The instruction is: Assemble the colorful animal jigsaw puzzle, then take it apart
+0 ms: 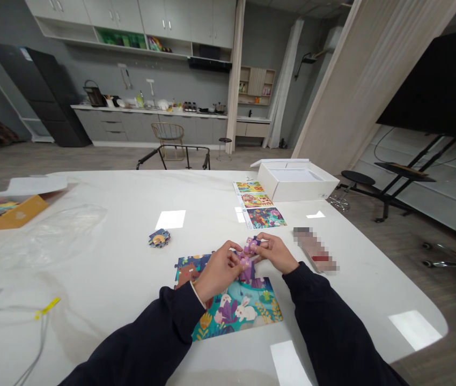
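A partly joined jigsaw puzzle [236, 311] lies on the white table, showing white rabbits, a brown bear and plants on teal and dark blue. My left hand [220, 268] reaches over its upper middle, thumb and fingers pinched on a purple puzzle piece [246, 269]. My right hand [274, 252] grips a smaller pink and purple puzzle piece [252, 245] at the upper right of the puzzle. The two pieces are close together; whether they touch I cannot tell. My left hand and sleeve cover part of the bear and the left side of the puzzle.
A small stack of puzzle pieces [159, 238] sits left of the puzzle. Picture cards [257, 201] lie before an open white box [298, 185]. A blurred packet-like object [315, 252] is on the right. Clear plastic [57, 236], an orange box [22, 213] and a cable [43, 335] occupy the left.
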Available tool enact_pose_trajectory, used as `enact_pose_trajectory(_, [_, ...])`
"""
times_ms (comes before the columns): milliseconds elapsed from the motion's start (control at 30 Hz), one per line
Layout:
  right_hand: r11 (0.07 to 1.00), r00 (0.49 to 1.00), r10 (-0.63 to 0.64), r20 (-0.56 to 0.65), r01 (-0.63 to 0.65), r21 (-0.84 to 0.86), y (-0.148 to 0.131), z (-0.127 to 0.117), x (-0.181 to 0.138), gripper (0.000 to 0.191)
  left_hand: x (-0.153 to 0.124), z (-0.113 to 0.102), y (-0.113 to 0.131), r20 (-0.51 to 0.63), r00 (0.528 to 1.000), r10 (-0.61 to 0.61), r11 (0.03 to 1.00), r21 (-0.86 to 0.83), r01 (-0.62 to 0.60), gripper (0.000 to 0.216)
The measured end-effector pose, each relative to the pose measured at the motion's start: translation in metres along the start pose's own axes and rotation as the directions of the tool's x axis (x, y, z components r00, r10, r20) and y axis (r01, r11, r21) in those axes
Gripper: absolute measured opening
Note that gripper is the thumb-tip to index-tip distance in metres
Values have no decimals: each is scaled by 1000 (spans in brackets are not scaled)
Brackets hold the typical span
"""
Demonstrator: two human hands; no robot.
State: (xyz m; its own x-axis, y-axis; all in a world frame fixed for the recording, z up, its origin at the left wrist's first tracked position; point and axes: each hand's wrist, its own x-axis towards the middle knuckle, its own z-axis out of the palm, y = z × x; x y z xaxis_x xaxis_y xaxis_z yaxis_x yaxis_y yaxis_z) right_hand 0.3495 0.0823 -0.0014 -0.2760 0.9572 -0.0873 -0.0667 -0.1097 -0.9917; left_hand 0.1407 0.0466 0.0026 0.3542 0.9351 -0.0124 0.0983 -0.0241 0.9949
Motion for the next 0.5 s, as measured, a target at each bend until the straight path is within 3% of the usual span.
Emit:
enact_pose_trajectory(67, [999,994,-41,-106,45,31,-1,-3,1,54,2,-4,1,-25,1000,8,1000,23,-7,34])
enact_pose_trajectory(133, [999,992,-35,-122,37,14,0,-5,1,52,4,-8,4,-78,996,48,998,43,-45,26])
enact_pose_trajectory(300, [994,992,71,102,-62,-89,8,0,-2,47,7,-10,5,-133,990,51,998,34,-47,23])
enact_pose_trajectory(500, [990,967,102,233,-76,-118,-8,-4,-6,49,8,-6,-2,-184,979,90,993,-63,-103,27])
